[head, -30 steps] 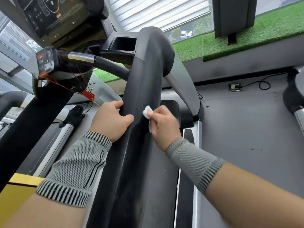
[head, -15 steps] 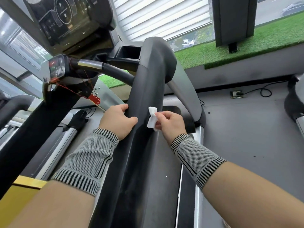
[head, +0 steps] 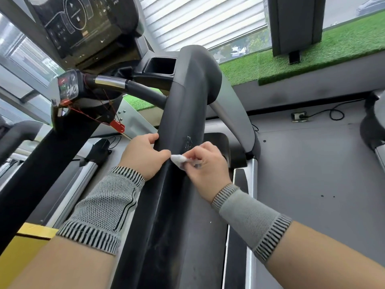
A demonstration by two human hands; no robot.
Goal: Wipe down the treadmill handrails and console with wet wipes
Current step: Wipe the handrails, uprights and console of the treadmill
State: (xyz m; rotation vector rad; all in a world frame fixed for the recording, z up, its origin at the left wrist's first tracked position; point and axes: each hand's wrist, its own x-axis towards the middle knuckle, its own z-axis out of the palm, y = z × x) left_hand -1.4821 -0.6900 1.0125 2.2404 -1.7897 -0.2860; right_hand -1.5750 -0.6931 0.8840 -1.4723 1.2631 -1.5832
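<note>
A thick black treadmill handrail (head: pixel 183 105) runs from the bottom centre up to the console (head: pixel 83 28) at top left. My left hand (head: pixel 143 155) grips the rail's left side, thumb over its top edge. My right hand (head: pixel 206 163) pinches a small crumpled white wet wipe (head: pixel 178 160) and holds it against the rail's top ridge, right beside my left thumb. A whitish smear (head: pixel 188 141) marks the rail just above the wipe. Both wrists wear grey knitted bands.
A curved inner grip bar (head: pixel 133 88) with a small control pod (head: pixel 67 86) and a red safety clip (head: pixel 117 125) hangs left of the rail. A yellow box (head: pixel 23 247) sits at lower left. Grey floor, a wall socket (head: pixel 299 116) and artificial grass (head: pixel 312 55) lie to the right.
My right hand has brought the wipe from the rail's right side over to its top ridge, next to my left thumb. My left hand keeps its grip on the rail.
</note>
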